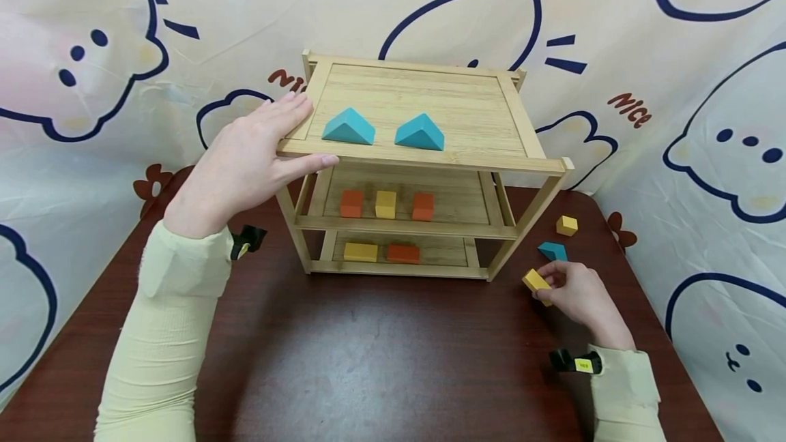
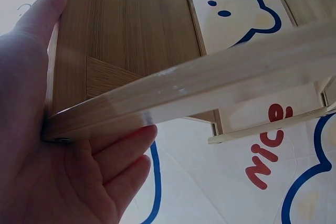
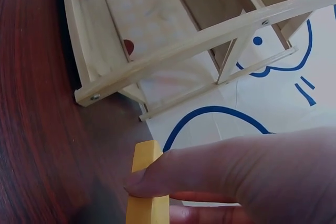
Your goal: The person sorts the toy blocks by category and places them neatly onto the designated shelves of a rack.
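Note:
My right hand pinches a yellow rectangular block between thumb and fingers, to the right of the wooden shelf. In the right wrist view, the thumb lies across the yellow block. My left hand rests against the front left corner of the shelf, thumb along the front edge and fingers at the side. On the top board stand two blue triangular blocks, a left one and a right one. Just beyond the right hand lie a blue triangular block and a yellow cube.
The middle tier holds an orange block, a yellow block and another orange block. On the bottom tier lie a yellow block and an orange block. A printed cloth surrounds the dark table.

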`<state>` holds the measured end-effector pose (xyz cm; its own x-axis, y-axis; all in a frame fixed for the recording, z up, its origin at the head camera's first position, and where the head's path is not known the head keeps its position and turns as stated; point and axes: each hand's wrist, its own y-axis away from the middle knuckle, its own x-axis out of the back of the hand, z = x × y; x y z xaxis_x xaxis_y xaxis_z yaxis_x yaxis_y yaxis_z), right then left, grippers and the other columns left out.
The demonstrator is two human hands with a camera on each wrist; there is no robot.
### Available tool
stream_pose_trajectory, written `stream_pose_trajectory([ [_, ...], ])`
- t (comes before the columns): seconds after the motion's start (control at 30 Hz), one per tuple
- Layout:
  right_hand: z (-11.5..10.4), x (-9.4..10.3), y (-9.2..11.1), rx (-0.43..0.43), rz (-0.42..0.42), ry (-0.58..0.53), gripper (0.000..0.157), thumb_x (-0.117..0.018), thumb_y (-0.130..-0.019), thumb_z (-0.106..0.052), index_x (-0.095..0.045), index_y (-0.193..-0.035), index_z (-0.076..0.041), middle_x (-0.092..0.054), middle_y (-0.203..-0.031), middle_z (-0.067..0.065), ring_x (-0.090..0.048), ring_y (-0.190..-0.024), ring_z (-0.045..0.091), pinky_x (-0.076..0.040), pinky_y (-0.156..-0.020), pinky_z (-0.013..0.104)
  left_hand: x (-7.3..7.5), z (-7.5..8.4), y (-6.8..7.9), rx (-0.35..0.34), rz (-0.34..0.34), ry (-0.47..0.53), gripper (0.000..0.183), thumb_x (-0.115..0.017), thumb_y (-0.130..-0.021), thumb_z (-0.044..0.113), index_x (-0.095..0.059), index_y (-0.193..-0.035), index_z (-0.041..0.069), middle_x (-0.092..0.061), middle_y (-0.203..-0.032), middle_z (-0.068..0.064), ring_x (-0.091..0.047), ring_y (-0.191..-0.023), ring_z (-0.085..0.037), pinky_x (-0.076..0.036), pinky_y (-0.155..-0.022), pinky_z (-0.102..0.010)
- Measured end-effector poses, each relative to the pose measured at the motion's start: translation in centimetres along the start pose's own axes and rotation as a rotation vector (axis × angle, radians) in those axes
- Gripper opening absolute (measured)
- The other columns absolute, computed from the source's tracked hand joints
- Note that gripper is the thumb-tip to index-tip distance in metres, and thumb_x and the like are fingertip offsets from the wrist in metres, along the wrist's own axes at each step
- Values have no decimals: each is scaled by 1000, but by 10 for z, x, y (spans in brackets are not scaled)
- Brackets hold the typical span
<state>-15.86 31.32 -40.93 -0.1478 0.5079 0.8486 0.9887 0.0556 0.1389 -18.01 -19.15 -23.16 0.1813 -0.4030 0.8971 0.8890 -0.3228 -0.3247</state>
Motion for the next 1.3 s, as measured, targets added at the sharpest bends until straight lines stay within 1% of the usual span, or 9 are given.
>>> stream_pose_trajectory([
  [0.17, -4, 0, 3, 54, 7, -17, 39, -86, -81, -12, -69, -112, 6, -68, -98, 17, -61, -82, 27, -55, -62, 33, 0, 0, 0, 0, 0, 2, 90, -63, -93, 64, -33, -159, 9, -24, -165, -6, -23, -151, -30, -19, -121, -49],
  [0.37, -8, 1, 5, 84, 19, -15, 38, -85, -82, -11, -70, -114, 5, -70, -101, 19, -64, -85, 28, -56, -64, 33, 0, 0, 0, -3, 4, 4, 90, -63, -93, 63, -34, -159, 9, -24, -165, -7, -23, -151, -30, -19, -121, -48],
  [0.53, -13, 2, 7, 104, 36, -6, 37, -85, -82, -11, -72, -114, 2, -71, -101, 19, -66, -85, 29, -56, -64, 32, 0, 0, 0, -6, 7, 7, 90, -63, -93, 63, -34, -159, 9, -25, -165, -7, -24, -151, -30, -19, -121, -48],
  [0.77, -19, 4, 9, 161, 59, -5, 37, -86, -81, -11, -73, -113, 2, -72, -102, 18, -67, -87, 31, -56, -65, 34, 0, 0, 0, -7, 7, 9, 90, -63, -94, 63, -34, -159, 9, -25, -165, -7, -23, -151, -29, -19, -121, -47],
  [1.07, -26, 6, 10, 187, 46, -15, 36, -85, -82, -9, -74, -115, 0, -71, -106, 18, -69, -88, 30, -58, -66, 33, 1, 0, 0, -12, 14, 14, 88, -63, -94, 61, -35, -158, 8, -26, -164, -8, -24, -151, -29, -19, -121, -47],
  [1.3, -32, 5, 13, 203, 43, -29, 34, -85, -82, -7, -75, -114, -1, -72, -107, 17, -70, -89, 30, -60, -70, 39, 0, -1, 1, -11, 16, 14, 88, -63, -94, 61, -35, -158, 8, -26, -164, -8, -25, -150, -29, -19, -121, -47],
])
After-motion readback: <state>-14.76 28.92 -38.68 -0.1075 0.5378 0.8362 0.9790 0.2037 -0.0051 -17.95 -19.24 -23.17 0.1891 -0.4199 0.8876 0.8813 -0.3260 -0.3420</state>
